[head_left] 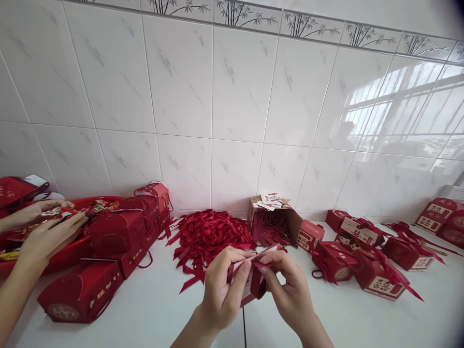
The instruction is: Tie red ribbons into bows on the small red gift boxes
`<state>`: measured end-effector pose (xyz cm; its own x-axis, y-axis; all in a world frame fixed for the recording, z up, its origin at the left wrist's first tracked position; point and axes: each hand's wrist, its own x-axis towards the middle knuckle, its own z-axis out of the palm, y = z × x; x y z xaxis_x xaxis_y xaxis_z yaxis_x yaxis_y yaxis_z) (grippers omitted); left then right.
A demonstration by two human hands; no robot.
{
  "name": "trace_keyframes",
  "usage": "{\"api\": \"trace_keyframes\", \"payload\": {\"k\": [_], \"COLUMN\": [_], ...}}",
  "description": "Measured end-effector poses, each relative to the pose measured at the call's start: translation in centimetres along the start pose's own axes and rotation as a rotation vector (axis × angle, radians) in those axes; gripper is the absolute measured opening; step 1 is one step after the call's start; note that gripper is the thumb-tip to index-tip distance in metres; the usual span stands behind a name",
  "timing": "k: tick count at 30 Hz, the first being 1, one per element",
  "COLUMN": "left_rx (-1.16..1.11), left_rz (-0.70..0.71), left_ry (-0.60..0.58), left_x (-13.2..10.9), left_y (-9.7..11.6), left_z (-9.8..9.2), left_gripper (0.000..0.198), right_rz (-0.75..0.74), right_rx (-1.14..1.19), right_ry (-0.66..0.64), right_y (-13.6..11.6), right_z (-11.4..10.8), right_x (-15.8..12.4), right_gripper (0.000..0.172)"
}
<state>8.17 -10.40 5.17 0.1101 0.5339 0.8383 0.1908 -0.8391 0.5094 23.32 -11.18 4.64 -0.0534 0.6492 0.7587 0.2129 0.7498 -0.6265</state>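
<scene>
Both my hands hold a small red paper gift box [255, 282] just above the white tabletop [159, 314], low in the middle of the view. My left hand [222, 285] grips its left side with curled fingers. My right hand [286, 287] pinches its top flap from the right. A heap of dark red ribbons [208, 234] lies just behind the box. Beside the heap stands an open brown carton [270, 220] with ribbons and white tags inside.
Another person's two hands [45, 227] reach in from the left over a red tray [68, 251] of sweets. Stacked red handled boxes [119, 232] sit beside the tray. Finished small red boxes with ribbons [366, 256] lie at the right. A tiled wall rises behind.
</scene>
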Motion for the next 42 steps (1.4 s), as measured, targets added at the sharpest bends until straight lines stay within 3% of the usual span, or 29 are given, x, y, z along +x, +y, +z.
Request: {"api": "trace_keyframes", "payload": {"k": [10, 15, 17, 20, 23, 25, 27, 29, 34, 39, 42], "left_rx": [0.006, 0.034, 0.041, 0.026, -0.022, -0.066, -0.094, -0.087, -0.003, 0.023, 0.068], "left_rz": [-0.015, 0.023, 0.046, 0.08, 0.092, 0.085, 0.077, 0.061, 0.013, 0.017, -0.006], "left_ry": [-0.003, -0.013, -0.01, -0.013, -0.03, -0.038, -0.061, -0.084, 0.03, 0.143, 0.143], "left_x": [0.0, -0.1, -0.1, -0.1, -0.2, -0.3, -0.4, -0.4, -0.4, -0.6, -0.6], "left_y": [0.1, 0.1, 0.1, 0.2, 0.5, 0.6, 0.5, 0.3, -0.4, -0.7, -0.8], "left_z": [-0.1, 0.1, 0.1, 0.1, 0.0, -0.1, 0.0, 0.2, 1.6, 2.8, 2.4], "left_gripper": [0.012, 0.013, 0.015, 0.018, 0.018, 0.017, 0.016, 0.017, 0.052, 0.051, 0.052], "right_rz": [0.007, -0.073, -0.161, -0.217, -0.089, 0.067, 0.185, 0.224, 0.179, 0.129, 0.105], "right_rx": [-0.004, -0.038, -0.093, -0.203, -0.153, 0.031, 0.19, 0.224, 0.117, 0.064, 0.055], "right_ry": [0.019, 0.046, 0.098, 0.288, 0.399, 0.286, 0.155, 0.137, 0.287, 0.309, 0.31], "right_y": [-0.2, -0.1, -0.1, 0.0, 0.2, 0.3, 0.4, 0.4, 0.4, 0.3, 0.3], "right_z": [-0.1, -0.1, 0.0, 0.0, 0.1, 0.1, 0.0, -0.1, -0.6, -0.4, -0.1], "right_x": [0.2, 0.3, 0.2, 0.0, -0.2, -0.3, -0.4, -0.3, 0.1, 0.1, 0.0], "right_gripper": [0.005, 0.014, 0.02, 0.023, 0.052, 0.062, 0.043, 0.022, 0.02, 0.018, 0.017]}}
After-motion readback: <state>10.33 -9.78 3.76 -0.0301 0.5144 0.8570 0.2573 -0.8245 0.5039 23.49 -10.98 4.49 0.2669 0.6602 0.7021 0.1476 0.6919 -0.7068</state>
